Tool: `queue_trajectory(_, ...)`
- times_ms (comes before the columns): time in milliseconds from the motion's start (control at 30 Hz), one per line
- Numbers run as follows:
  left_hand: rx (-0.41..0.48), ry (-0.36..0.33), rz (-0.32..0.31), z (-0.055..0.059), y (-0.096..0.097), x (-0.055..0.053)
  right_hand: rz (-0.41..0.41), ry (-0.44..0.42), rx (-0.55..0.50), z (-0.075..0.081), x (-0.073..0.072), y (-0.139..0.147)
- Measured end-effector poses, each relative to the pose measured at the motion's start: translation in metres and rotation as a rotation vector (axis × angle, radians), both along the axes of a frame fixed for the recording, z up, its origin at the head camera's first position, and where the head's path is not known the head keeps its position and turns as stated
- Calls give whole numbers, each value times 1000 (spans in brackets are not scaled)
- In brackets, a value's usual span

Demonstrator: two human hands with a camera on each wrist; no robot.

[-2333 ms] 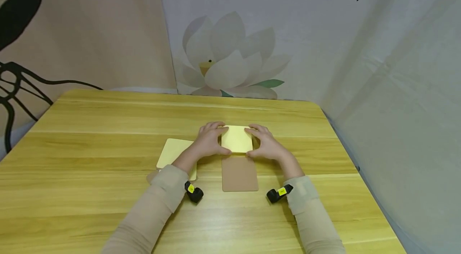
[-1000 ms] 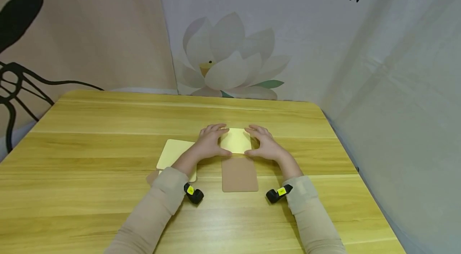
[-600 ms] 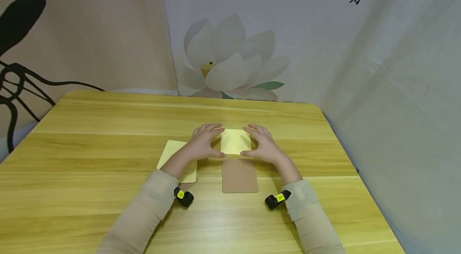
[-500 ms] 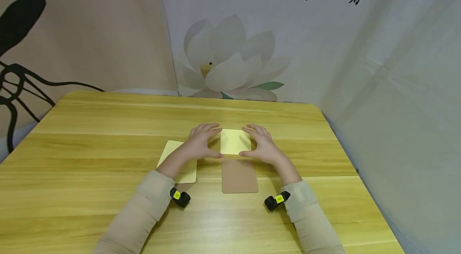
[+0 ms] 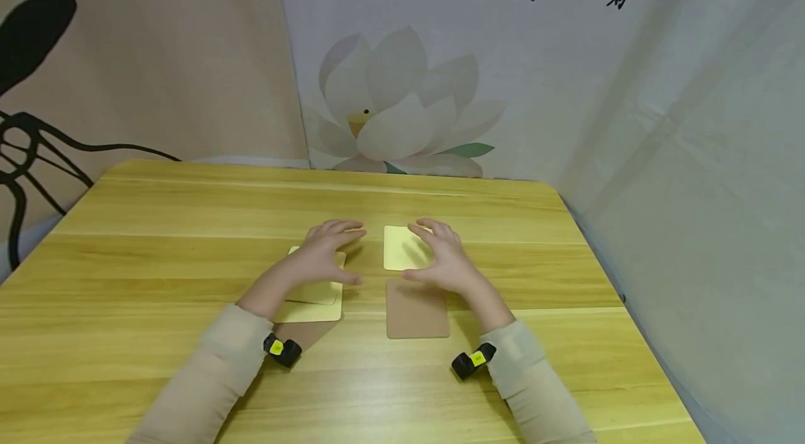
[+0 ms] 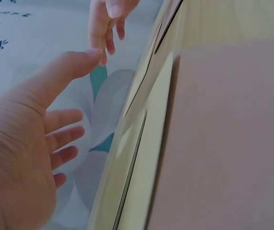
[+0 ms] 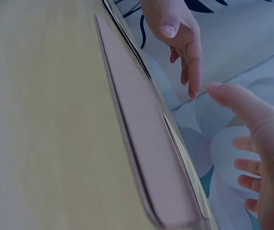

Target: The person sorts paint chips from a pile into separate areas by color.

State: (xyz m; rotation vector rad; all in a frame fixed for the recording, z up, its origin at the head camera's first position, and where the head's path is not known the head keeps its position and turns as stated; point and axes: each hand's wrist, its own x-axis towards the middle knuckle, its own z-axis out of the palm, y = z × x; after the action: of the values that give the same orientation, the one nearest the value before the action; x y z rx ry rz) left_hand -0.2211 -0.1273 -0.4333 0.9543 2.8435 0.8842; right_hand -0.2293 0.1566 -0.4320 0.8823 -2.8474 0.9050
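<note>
A pale yellow square card (image 5: 395,248) lies flat near the middle of the table, with a pinkish-brown square card (image 5: 417,309) just in front of it. My right hand (image 5: 444,259) hovers over the yellow card's right side, fingers spread and holding nothing. To the left, my left hand (image 5: 317,255) is above a loose pile of yellow cards (image 5: 314,311) and hides part of it. Its fingers are apart and nothing is between them. A brown card (image 5: 308,333) sticks out from under that pile. In the left wrist view a pinkish card (image 6: 232,139) fills the right side.
The wooden table (image 5: 189,220) has a light yellow grain. Behind it hangs a pale curtain (image 5: 402,101) printed with a lotus and dark characters. A black wrist camera sits on each sleeve, the left camera (image 5: 283,351) and the right camera (image 5: 473,361).
Both hands have come away from the sides of the single yellow card and shifted left, the left hand farther, over the pile. That card stays behind the brown one.
</note>
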Motion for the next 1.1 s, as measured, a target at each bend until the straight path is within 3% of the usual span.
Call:
queue_trajectory(533, -37, -4, -22, -2, -37, 14, 61, -30, 26, 0, 19, -44)
queue_trajectory(1100, 3, -18, 47, -12, -86, 30, 63, -55, 77, -7, 30, -86)
